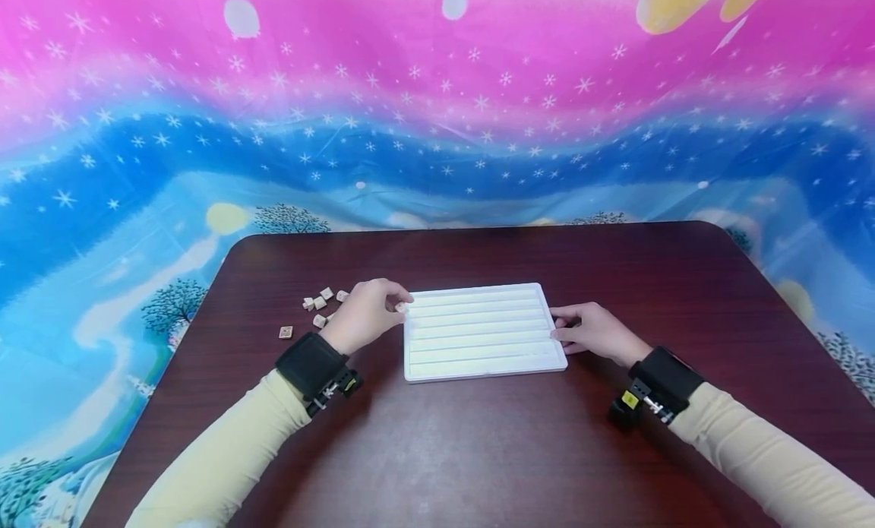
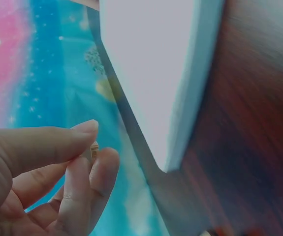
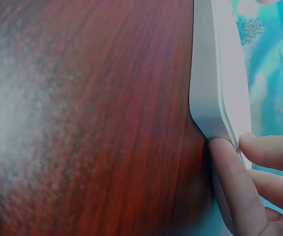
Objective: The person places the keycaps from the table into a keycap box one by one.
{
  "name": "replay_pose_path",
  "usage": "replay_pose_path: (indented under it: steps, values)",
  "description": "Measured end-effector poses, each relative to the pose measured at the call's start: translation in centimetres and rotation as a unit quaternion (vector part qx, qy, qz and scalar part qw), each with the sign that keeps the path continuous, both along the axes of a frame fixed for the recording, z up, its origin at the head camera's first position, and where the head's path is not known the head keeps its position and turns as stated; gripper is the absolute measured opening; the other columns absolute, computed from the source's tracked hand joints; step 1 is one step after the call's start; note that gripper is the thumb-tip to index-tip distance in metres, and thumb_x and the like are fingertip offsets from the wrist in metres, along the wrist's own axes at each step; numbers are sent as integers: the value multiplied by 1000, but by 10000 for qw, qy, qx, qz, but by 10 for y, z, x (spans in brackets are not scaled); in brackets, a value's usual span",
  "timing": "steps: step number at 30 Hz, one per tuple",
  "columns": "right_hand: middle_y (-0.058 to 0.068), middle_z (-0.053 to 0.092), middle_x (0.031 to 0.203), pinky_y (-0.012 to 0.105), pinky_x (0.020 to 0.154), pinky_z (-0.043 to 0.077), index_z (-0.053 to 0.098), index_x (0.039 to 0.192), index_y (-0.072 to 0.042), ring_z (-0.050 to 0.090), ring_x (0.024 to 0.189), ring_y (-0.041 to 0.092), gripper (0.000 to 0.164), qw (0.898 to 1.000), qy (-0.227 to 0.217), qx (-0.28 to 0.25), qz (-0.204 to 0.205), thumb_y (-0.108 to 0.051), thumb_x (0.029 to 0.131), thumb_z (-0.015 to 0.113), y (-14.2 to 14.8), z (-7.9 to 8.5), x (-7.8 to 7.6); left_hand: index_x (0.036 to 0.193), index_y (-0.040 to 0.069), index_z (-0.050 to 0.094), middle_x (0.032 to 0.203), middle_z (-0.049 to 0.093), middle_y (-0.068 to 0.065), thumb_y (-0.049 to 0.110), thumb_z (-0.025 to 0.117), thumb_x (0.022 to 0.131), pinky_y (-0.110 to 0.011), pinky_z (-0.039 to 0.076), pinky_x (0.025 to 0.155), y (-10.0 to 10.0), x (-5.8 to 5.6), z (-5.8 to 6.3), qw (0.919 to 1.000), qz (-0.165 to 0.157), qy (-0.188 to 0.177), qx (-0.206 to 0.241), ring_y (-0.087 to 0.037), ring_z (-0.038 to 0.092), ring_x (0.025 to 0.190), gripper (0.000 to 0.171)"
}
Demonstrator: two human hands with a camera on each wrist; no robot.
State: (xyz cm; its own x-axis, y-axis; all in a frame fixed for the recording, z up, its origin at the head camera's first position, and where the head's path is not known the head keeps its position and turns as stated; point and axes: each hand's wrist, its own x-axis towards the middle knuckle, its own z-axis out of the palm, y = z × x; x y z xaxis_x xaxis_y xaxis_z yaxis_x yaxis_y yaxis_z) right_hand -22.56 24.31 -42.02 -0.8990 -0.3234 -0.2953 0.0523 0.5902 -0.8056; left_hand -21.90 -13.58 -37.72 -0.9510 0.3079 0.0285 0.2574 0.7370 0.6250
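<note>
My left hand (image 1: 365,315) pinches a small wooden tile (image 1: 401,307) between thumb and fingertips, right at the upper left corner of a white ridged tray (image 1: 478,343). In the left wrist view only an edge of the tile (image 2: 94,146) shows between the fingers. The tray lies flat on the table, with long grooves running from side to side. At its right edge, my right hand (image 1: 596,332) holds the rim. The right wrist view shows one digit against the tray's outer wall (image 3: 205,105) and another at the top of the rim.
Several small wooden tiles (image 1: 320,303) lie loosely grouped left of the left hand, partly hidden by it. One tile (image 1: 285,332) lies apart, face up with a marking. The dark wooden table (image 1: 437,452) ends at a patterned cloth backdrop (image 1: 437,163).
</note>
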Motion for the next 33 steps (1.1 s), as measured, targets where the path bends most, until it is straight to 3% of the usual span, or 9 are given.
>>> replay_pose_path:
  steps: [11,17,26,33]
  values:
    - [20,58,107,34,77,60,43,148,12,65,91,24,58,10000,-18,41,-81,-4,98,67,1,-3,-3,113,2,77,111,73,-9,-2,75,90,-32,56,76,45,-14,11,9993,-250,-169,199,-20,69,92,24]
    - [20,58,107,35,78,60,42,148,13,65,91,24,59,10000,-31,27,-42,-4,98,68,1,-3,-2,116,2,77,110,75,-8,-1,75,90,-30,55,77,66,-22,16,9969,-331,-400,592,-20,67,92,26]
    - [21,58,107,34,77,60,43,148,13,66,90,24,58,9999,-61,42,-113,-4,98,68,0,-4,-1,116,1,77,103,75,-6,1,78,89,-30,54,79,97,-35,13,9907,-418,-767,1043,-19,67,93,28]
    - [21,60,109,35,77,60,44,148,12,66,89,24,58,9998,-76,52,-188,-4,97,69,-1,-4,-2,110,1,78,94,74,-5,2,81,86,-28,51,78,122,-43,9,9905,-436,-712,1097,-18,65,91,25]
